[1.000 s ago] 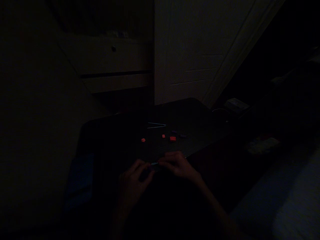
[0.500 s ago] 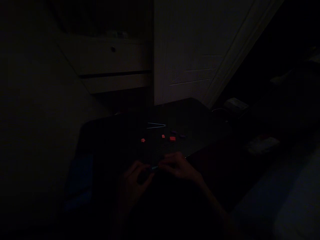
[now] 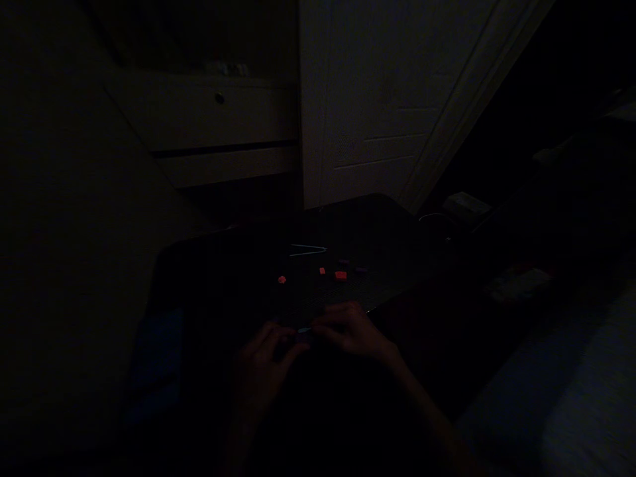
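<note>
The scene is very dark. My left hand (image 3: 265,364) and my right hand (image 3: 350,331) meet over the near part of a dark table (image 3: 223,278). Their fingertips pinch together on a small pale bluish piece (image 3: 305,330) held between them. Beyond the hands lie three small red pieces: one on the left (image 3: 282,279), a tiny one (image 3: 322,270) and a larger one (image 3: 340,275). Two dim purple pieces (image 3: 361,269) lie to the right of them. A thin pair of metal tweezers (image 3: 308,250) lies farther back.
A pale door (image 3: 377,99) and a drawer unit with a knob (image 3: 219,98) stand behind the table. A dim blue object (image 3: 159,351) sits at the table's left. Unclear items lie on the floor at right (image 3: 519,283).
Both hands stay together on the small piece, with only slight finger shifts. The view has drifted a little to the right.
</note>
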`<state>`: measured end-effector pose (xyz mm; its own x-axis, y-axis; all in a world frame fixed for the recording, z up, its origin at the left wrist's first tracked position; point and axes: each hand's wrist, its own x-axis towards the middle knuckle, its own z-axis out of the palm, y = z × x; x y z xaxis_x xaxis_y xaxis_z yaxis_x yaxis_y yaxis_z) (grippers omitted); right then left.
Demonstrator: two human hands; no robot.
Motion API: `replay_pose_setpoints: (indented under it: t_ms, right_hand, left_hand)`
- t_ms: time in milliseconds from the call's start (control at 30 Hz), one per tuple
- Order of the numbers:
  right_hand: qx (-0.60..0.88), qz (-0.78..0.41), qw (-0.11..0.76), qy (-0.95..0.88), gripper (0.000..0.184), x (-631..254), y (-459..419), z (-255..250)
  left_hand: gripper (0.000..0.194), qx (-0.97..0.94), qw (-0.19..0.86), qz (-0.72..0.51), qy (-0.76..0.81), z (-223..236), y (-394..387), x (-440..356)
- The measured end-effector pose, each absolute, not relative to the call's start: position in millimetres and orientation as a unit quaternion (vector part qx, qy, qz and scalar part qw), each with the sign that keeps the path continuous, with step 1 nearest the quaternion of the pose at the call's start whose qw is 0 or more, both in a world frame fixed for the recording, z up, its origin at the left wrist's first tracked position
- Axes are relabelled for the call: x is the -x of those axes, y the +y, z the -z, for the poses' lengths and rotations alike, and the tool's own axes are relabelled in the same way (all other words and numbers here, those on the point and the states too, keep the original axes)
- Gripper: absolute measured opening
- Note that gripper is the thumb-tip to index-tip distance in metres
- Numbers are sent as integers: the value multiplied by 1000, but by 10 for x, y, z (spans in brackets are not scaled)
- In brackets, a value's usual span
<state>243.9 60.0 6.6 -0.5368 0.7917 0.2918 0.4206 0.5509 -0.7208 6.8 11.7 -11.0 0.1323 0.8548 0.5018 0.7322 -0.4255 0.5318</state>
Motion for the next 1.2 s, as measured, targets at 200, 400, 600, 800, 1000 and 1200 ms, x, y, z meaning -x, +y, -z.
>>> replay_pose_setpoints:
  t_ms: [200,400,600,800,1000,1200]
  right_hand:
    - [365,-296,320,-823,23,-2436,599,-73]
    - [340,-301,344,-822,28,-2457,567,-50]
    - [339,-290,321,-835,29,-2464,551,-48]
    - [337,-293,311,-839,27,-2464,565,-54]
    - [331,-290,301,-846,19,-2474,571,-55]
    - [322,-302,275,-854,18,-2511,593,-80]
  left_hand:
    - [27,-765,92,-368,521,49,89,-46]
    - [15,-767,97,-369,517,50,107,-51]
    - [14,-764,76,-368,524,68,122,-50]
    - [15,-774,109,-366,505,38,144,-48]
    - [17,-768,122,-374,505,43,138,-49]
    - [23,-770,100,-387,497,100,155,-54]
